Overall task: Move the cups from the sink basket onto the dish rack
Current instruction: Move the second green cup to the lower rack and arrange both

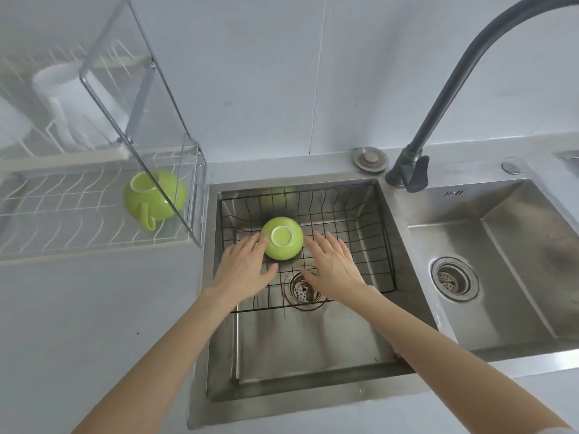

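A green cup [283,238] lies upside down in the black wire sink basket [363,236], its pale base facing up. My left hand [244,267] is flat with fingers apart, its fingertips touching the cup's left side. On the cup's right, my right hand [333,264] is spread open, a little apart from it. Neither hand holds anything. A second green cup [153,197] with a handle rests upside down on the white dish rack [62,211] at the left, behind the rack's clear raised lid [134,89].
The basket sits in the left steel sink bowl [307,339] over a drain [302,288]. A dark curved faucet [438,114] rises behind the sinks. The right bowl [501,261] holds a drain strainer. A white mug [72,98] stands on the rack's upper tier.
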Available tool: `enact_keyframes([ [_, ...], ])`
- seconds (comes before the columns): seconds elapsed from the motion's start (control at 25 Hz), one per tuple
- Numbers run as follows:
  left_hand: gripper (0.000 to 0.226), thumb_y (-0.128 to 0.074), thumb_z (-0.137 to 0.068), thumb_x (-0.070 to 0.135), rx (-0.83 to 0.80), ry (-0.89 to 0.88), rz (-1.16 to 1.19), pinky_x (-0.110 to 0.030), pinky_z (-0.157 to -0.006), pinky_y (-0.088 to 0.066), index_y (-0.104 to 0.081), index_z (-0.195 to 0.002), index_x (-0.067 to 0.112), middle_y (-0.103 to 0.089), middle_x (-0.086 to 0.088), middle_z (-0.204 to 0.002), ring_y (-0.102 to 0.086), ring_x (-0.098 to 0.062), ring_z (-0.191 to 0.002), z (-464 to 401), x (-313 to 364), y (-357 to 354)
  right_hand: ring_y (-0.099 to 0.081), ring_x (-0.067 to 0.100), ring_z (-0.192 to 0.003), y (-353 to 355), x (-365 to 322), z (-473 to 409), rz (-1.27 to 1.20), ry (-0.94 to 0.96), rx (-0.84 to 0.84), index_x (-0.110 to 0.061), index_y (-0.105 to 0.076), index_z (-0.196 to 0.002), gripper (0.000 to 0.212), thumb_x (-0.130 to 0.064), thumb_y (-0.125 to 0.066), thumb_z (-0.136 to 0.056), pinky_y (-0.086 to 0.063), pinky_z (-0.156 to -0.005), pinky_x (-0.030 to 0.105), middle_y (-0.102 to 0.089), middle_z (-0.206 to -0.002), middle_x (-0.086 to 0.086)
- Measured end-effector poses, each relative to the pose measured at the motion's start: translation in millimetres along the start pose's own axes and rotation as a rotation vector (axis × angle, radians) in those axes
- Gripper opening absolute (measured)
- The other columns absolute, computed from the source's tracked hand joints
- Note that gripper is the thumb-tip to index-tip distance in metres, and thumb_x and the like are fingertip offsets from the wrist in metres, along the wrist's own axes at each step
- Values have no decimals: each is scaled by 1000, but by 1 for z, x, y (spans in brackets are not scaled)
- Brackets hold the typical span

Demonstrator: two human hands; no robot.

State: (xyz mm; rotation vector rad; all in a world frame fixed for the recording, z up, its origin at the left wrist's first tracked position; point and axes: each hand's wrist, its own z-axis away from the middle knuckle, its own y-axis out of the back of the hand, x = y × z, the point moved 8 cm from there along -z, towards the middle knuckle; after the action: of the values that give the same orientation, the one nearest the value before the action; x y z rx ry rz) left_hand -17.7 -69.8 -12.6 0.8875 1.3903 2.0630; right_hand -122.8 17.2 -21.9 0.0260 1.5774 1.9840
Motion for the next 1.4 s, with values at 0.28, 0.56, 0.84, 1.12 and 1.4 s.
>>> enact_keyframes([
  [0.28, 58, -47, -89, 36, -59, 59, 194, -42, -105, -37, -28, -139, 13, -40, -9, -144, -41, -28, -128, -48, -5, -18, -25, 28, -140, -20, 23, -37, -311, -97, -75, -11, -24, -144, 63, -29, -51, -89, -26, -114, 39, -30, -151, 11],
  [0.56, 58, -53, -87, 29, -120, 230, 395, -38, -105, -35, -33, -137, 7, -42, -17, -139, -42, -30, -127, -107, -27, -48, -43, 30, -128, -60, 41, -81, -615, -315, -179, -13, -25, -143, 61, -30, -51, -90, -39, -101, 36, -43, -141, 15],
  [0.84, 68, -53, -88, 32, -216, 297, 413, -37, -112, -25, -22, -142, 6, -30, -18, -147, -31, -30, -136, -149, -44, -76, -49, 29, -124, -96, 56, -113, -887, -538, -229, -13, -25, -142, 64, -37, -52, -90, -40, -99, 33, -54, -132, 11],
  [1.12, 67, -54, -87, 30, -191, 268, 468, -32, -110, -26, -22, -142, 8, -29, -14, -148, -31, -27, -135, -155, -47, -80, -46, 30, -123, -116, 58, -123, -1056, -657, -146, -13, -27, -138, 63, -36, -56, -87, -39, -100, 37, -47, -134, 15],
  [1.4, 65, -61, -83, 30, -136, 276, 559, -34, -107, -31, -32, -139, 17, -37, -18, -138, -38, -28, -129, -142, -40, -61, -54, 29, -114, -93, 64, -113, -992, -583, -62, -20, -29, -140, 64, -39, -57, -86, -43, -95, 35, -50, -129, 16],
])
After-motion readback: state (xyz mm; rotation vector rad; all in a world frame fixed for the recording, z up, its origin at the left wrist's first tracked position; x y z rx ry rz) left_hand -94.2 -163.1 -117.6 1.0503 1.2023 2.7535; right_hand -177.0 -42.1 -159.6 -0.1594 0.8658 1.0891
